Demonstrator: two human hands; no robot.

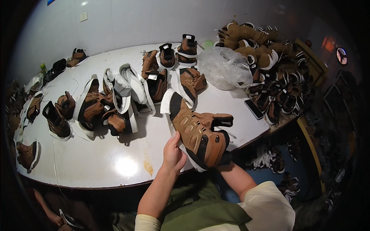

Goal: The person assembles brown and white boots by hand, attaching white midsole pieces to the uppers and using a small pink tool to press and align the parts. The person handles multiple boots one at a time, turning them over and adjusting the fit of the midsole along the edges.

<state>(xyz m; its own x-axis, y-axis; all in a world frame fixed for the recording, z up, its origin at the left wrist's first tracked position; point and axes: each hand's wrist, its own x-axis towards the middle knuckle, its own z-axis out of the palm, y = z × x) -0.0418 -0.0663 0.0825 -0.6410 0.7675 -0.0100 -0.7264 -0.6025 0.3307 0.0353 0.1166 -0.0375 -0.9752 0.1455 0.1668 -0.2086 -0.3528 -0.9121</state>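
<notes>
A brown and black high-top shoe [196,134] with a white sole is held up above the table's front edge, its side turned upward. My left hand [174,154] grips it along the sole edge, thumb up on the side and the other fingers hidden underneath. My right forearm [239,181] reaches to the shoe's near end at the right, where the hand is hidden behind it. Just beyond the held shoe, another brown shoe [190,82] lies on its side on the white table [115,154].
Several brown shoes [92,106], some with grey-white linings [133,86], stand across the table. A clear plastic bag [225,67] and a phone [253,109] lie at the right, beside a big shoe pile [277,65]. At lower left, another person's hand [56,219] holds a shoe.
</notes>
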